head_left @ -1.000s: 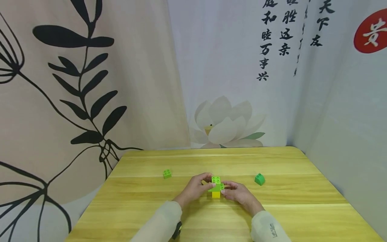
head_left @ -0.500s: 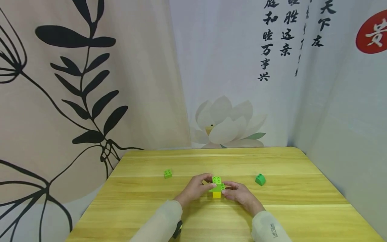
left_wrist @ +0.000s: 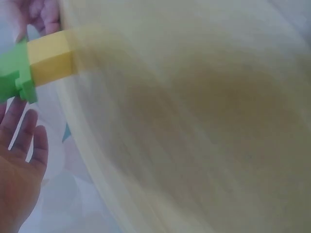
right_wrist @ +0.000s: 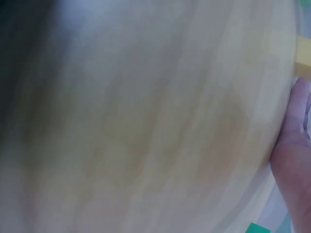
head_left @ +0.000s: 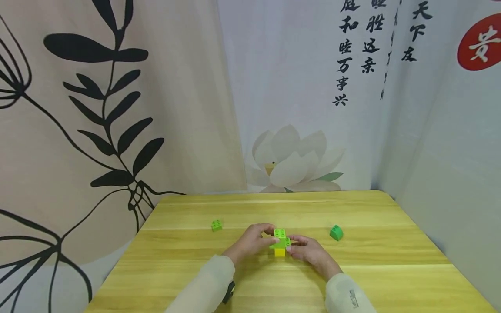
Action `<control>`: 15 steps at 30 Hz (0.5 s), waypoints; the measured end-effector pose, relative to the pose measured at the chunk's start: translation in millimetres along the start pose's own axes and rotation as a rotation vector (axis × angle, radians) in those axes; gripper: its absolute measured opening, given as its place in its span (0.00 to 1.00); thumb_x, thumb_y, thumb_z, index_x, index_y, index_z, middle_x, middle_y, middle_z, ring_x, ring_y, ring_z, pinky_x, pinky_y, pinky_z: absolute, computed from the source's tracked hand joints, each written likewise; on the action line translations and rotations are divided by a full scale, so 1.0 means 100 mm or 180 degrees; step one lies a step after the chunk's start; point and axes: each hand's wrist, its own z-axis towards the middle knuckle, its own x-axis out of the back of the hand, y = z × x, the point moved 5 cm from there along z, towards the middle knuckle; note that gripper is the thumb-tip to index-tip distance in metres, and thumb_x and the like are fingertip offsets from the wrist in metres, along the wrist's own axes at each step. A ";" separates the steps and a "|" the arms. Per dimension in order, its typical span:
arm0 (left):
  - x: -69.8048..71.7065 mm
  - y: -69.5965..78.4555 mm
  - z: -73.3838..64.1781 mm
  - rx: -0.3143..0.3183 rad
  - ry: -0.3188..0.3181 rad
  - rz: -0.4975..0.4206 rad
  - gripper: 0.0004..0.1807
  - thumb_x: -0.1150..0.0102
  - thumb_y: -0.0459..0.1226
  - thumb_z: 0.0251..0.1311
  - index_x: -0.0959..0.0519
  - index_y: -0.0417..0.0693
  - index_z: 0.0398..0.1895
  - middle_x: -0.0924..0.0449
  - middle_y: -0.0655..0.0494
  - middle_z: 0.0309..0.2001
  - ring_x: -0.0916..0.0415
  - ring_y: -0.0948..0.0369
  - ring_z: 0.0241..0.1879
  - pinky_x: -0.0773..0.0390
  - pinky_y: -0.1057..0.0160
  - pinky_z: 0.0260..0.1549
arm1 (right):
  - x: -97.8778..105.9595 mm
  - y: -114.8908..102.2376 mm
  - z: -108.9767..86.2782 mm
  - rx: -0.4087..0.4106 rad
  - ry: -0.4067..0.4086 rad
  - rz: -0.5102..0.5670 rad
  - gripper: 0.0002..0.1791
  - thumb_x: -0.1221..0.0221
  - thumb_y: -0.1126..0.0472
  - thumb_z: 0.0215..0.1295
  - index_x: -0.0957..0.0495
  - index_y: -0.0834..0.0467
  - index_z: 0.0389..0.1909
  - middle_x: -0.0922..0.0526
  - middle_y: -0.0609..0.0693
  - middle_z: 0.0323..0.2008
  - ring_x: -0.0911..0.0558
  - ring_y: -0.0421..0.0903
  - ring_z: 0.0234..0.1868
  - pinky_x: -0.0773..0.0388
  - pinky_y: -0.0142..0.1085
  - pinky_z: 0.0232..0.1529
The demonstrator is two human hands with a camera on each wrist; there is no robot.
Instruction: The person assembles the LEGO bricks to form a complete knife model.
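A small build of toy building bricks stands upright on the table: a yellow brick (head_left: 279,252) at the bottom, light green bricks (head_left: 279,234) above it, parts of them jutting out at both sides. My left hand (head_left: 250,243) pinches the green part from the left, thumb in front and fingers behind. From the right, my right hand (head_left: 312,254) pinches the jutting green piece between thumb and fingertips. In the left wrist view the yellow brick (left_wrist: 50,58) and green bricks (left_wrist: 13,73) appear sideways beside the left hand (left_wrist: 19,179). The right wrist view catches the right hand (right_wrist: 295,150) by the yellow brick (right_wrist: 304,56).
A loose light green brick (head_left: 216,225) lies at the back left of the wooden table (head_left: 188,278). Farther right lies a darker green brick with a sloped side (head_left: 336,232). A printed curtain (head_left: 195,95) hangs behind the table's back edge.
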 end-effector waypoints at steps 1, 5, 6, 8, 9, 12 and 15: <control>0.00 0.00 0.00 0.0008 0.0004 0.0012 0.15 0.36 0.49 0.64 0.18 0.58 0.52 0.20 0.66 0.45 0.26 0.61 0.47 0.26 0.58 0.47 | 0.00 0.00 0.00 0.0007 -0.0009 -0.0001 0.33 0.31 0.59 0.62 0.28 0.63 0.66 0.24 0.60 0.54 0.19 0.48 0.48 0.21 0.41 0.52; -0.01 -0.03 -0.01 0.0022 0.0044 -0.0037 0.18 0.37 0.50 0.64 0.19 0.57 0.54 0.20 0.66 0.46 0.25 0.61 0.46 0.25 0.59 0.47 | 0.00 -0.02 0.01 0.0033 0.0018 0.0006 0.33 0.31 0.59 0.61 0.29 0.64 0.66 0.24 0.60 0.53 0.19 0.48 0.46 0.21 0.41 0.51; -0.02 -0.04 -0.01 0.0033 0.0059 -0.0074 0.18 0.37 0.50 0.64 0.19 0.57 0.55 0.20 0.66 0.46 0.26 0.62 0.45 0.25 0.60 0.46 | 0.00 -0.02 0.01 0.0034 0.0017 0.0014 0.33 0.31 0.60 0.61 0.29 0.65 0.66 0.24 0.60 0.53 0.19 0.47 0.46 0.21 0.41 0.51; -0.03 -0.05 -0.01 0.0024 0.0098 -0.0145 0.18 0.36 0.49 0.65 0.19 0.56 0.54 0.20 0.65 0.45 0.26 0.62 0.44 0.25 0.61 0.45 | 0.00 -0.02 0.01 0.0032 0.0019 0.0000 0.34 0.31 0.60 0.61 0.29 0.65 0.66 0.24 0.60 0.52 0.19 0.47 0.46 0.21 0.40 0.51; -0.04 -0.06 -0.02 0.0028 0.0113 -0.0182 0.17 0.36 0.49 0.64 0.18 0.56 0.54 0.20 0.65 0.45 0.26 0.61 0.44 0.25 0.61 0.44 | 0.00 -0.01 0.01 0.0030 0.0023 -0.0011 0.34 0.31 0.59 0.61 0.29 0.65 0.66 0.23 0.60 0.52 0.19 0.47 0.46 0.21 0.40 0.51; -0.05 -0.07 -0.02 0.0048 0.0150 -0.0249 0.17 0.36 0.49 0.64 0.18 0.56 0.53 0.20 0.65 0.45 0.26 0.62 0.44 0.25 0.62 0.44 | 0.00 0.00 0.01 0.0013 0.0013 -0.0003 0.34 0.31 0.59 0.61 0.29 0.64 0.66 0.23 0.60 0.52 0.19 0.47 0.46 0.21 0.41 0.51; -0.06 -0.08 -0.03 0.0037 0.0169 -0.0283 0.17 0.36 0.48 0.64 0.18 0.55 0.53 0.20 0.64 0.45 0.26 0.62 0.44 0.25 0.61 0.44 | 0.00 0.01 0.00 0.0002 0.0007 0.0010 0.33 0.31 0.59 0.61 0.29 0.64 0.66 0.24 0.60 0.52 0.19 0.47 0.47 0.22 0.41 0.52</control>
